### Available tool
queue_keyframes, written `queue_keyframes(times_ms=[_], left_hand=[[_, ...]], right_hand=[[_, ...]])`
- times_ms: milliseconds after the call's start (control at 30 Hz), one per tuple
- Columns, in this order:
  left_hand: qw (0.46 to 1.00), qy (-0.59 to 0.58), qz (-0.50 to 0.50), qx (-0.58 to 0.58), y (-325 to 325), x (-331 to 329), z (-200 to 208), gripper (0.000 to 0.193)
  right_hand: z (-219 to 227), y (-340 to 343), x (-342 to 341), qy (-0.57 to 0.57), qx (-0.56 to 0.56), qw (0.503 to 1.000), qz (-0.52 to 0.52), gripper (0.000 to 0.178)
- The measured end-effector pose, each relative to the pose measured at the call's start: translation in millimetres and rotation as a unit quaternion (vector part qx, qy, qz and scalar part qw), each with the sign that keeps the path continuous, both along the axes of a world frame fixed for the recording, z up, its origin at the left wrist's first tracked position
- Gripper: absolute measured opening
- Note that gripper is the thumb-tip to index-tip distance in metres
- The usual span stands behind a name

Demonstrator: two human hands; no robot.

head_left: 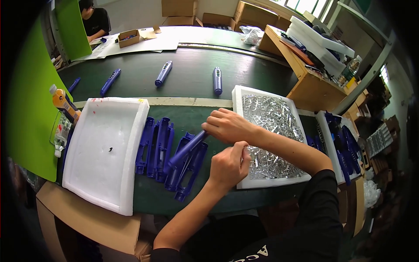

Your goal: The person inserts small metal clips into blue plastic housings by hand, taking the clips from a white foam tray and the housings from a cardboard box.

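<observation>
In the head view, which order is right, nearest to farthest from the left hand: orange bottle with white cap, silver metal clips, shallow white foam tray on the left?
1. Silver metal clips: just right of the left hand.
2. Shallow white foam tray: to the left, past the blue plastic half-shells.
3. Orange bottle with white cap: far left, beyond that tray.

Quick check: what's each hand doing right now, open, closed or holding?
Left hand: curled closed; whether anything is pinched inside cannot be told.
Right hand: closed on one end of a blue plastic tube.
</observation>
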State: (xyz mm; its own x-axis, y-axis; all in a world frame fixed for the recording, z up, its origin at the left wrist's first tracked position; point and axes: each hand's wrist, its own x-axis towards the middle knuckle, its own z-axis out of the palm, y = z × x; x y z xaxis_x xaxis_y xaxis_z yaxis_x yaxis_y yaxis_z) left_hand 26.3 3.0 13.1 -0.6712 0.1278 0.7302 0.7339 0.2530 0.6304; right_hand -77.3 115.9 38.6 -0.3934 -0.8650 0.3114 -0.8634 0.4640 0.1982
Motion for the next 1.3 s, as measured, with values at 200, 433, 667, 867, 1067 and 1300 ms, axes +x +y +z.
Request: queue_keyframes(times_ms=[200,433,667,867,1067,1300], left_hand=[[0.986,-0.142,-0.015,0.089,-9.4,7.0,6.4,0.014],[0.861,-0.37,-0.168,0.307,-7.1,-0.4,13.4,0.031],[0.839,-0.429,-0.209,0.26,-9.9,-4.7,14.4,0.043],[0.836,-0.442,-0.22,0.24,-11.6,-5.6,7.4,0.055],[0.828,-0.443,-0.246,0.239,-10.7,-8.6,1.3,0.044],[0.87,-0.397,-0.156,0.247,-15.4,-1.9,16.3,0.027]], right_hand=[[41.6,40.8,46.5,-0.012,-0.188,0.97,-0.155,0.013],[36.4,36.1,143.6,-0.072,-0.244,0.943,-0.215,0.021],[42.9,87.2,73.6,-0.124,-0.301,0.875,-0.357,0.019],[15.4,150.7,12.1,-0.103,-0.149,0.882,-0.436,0.026],[32.7,137.8,33.5,-0.066,-0.202,0.886,-0.412,0.023],[71.5,72.0,135.7,-0.164,-0.452,0.826,-0.292,0.02]])
